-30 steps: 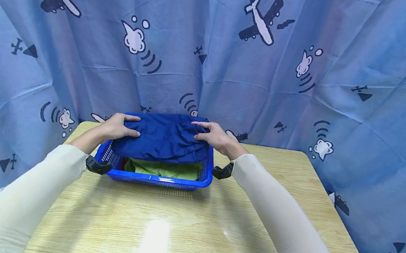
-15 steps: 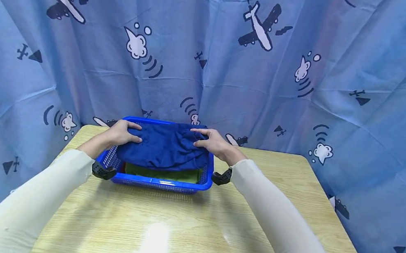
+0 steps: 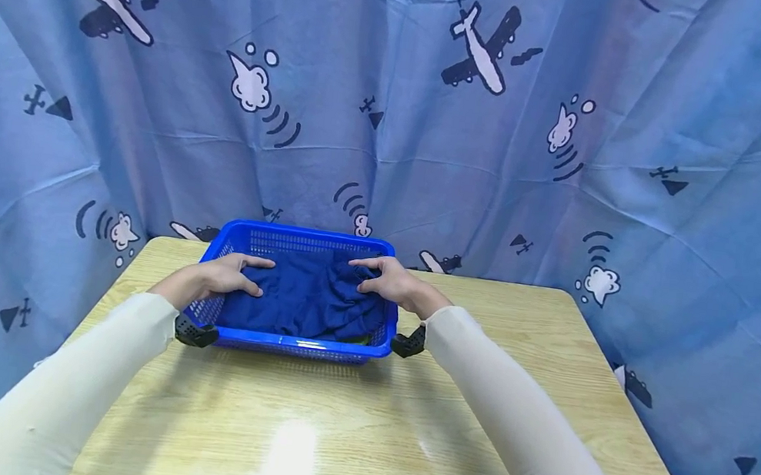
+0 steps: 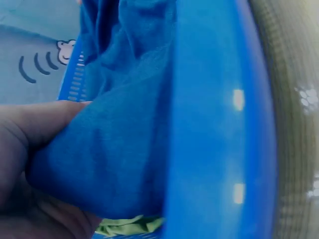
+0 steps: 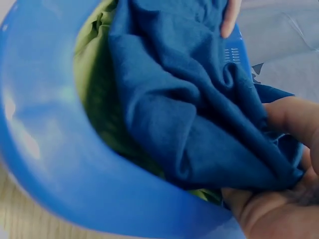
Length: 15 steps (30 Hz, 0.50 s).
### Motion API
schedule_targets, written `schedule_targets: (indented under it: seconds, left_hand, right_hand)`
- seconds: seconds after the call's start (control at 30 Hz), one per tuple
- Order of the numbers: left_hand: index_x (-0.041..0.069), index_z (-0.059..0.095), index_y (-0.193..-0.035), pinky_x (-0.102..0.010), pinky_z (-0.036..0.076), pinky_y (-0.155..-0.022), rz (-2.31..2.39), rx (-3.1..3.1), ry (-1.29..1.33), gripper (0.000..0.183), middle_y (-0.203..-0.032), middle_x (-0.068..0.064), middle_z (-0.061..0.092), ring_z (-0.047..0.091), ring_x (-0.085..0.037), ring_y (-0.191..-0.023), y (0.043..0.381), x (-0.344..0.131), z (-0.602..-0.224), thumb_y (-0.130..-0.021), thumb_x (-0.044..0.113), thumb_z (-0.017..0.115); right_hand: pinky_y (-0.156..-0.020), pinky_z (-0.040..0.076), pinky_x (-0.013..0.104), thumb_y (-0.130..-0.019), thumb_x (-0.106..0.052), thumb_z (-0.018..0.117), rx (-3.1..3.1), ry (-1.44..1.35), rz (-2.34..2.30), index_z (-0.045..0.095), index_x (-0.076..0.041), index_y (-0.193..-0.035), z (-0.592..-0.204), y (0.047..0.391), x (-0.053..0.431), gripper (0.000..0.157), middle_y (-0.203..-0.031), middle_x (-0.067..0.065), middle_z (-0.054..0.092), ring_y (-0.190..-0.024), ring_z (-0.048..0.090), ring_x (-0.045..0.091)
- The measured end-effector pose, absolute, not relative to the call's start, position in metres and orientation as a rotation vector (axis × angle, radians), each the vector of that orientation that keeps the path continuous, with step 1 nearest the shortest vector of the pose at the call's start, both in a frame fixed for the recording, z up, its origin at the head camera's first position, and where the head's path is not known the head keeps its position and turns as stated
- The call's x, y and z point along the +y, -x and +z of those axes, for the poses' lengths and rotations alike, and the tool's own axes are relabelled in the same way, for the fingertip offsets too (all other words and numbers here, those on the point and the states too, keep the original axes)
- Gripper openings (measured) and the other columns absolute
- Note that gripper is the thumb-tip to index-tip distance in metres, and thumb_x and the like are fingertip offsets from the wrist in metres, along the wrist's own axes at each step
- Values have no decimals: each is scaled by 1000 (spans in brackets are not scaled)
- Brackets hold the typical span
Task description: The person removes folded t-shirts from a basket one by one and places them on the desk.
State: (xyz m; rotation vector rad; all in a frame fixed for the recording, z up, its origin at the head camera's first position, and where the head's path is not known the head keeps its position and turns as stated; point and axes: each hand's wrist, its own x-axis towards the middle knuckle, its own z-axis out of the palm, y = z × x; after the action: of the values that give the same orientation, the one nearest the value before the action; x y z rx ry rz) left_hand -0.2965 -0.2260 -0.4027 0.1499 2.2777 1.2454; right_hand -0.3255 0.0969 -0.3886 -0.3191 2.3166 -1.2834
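A folded dark blue cloth [image 3: 308,296] lies inside a blue plastic basket [image 3: 300,343]; whether it is a garment I cannot tell. At its left end my left hand [image 3: 223,274] grips the fabric, thumb on top and fingers beneath in the left wrist view. My right hand [image 3: 395,282] holds the bunched right end, with the cloth between thumb and fingers in the right wrist view. Under it shows a green cloth [image 5: 94,74], mostly covered. The basket's perforated back wall is visible behind the blue cloth.
The basket stands toward the back of a light wood table [image 3: 359,436]. A blue curtain [image 3: 326,92] printed with airplanes hangs right behind the table's back edge. A black wrist strap [image 3: 196,332] sits close to the basket's front left corner.
Both hands have come down and toward me with the blue cloth. It now sits lower in the basket, hides nearly all the green cloth from the head view, and uncovers the back rim.
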Motion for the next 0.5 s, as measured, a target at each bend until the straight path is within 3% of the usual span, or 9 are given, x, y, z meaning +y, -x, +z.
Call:
schedule_targets:
  seconds: [0.17, 0.33, 0.4, 0.5]
  left_hand:
    - [17, 31, -153, -48, 40, -109, 1285, 2327, -228, 73, -162, -21, 10, 34, -37, -140, 296, -230, -392, -88, 8, 64]
    - [17, 32, -152, -36, 43, -101, 1379, 2341, -274, 74, -161, -18, 13, 33, -34, -138, 292, -233, -377, -87, 7, 65]
    - [19, 31, -153, -35, 45, -100, 1407, 2328, -277, 74, -161, -17, 14, 34, -35, -138, 290, -234, -371, -88, 8, 65]
    - [22, 29, -153, -45, 43, -107, 1433, 2312, -288, 75, -162, -17, 12, 28, -37, -144, 287, -235, -363, -88, 9, 65]
  right_hand:
    - [-116, 35, 46, -89, -2, 62, 2308, 312, -1331, 56, -21, -137, -381, 325, 102, 53, -161, 8, 22, -145, 31, 25]
    - [-117, 32, 46, -90, -2, 61, 2277, 329, -1422, 54, -21, -139, -368, 324, 110, 53, -160, 8, 27, -143, 36, 27]
    - [-119, 30, 46, -91, -4, 61, 2271, 335, -1436, 54, -23, -139, -362, 324, 113, 53, -161, 7, 25, -146, 32, 26]
    - [-120, 28, 46, -90, -5, 62, 2260, 359, -1449, 53, -26, -140, -354, 325, 118, 54, -163, 6, 20, -150, 23, 25]
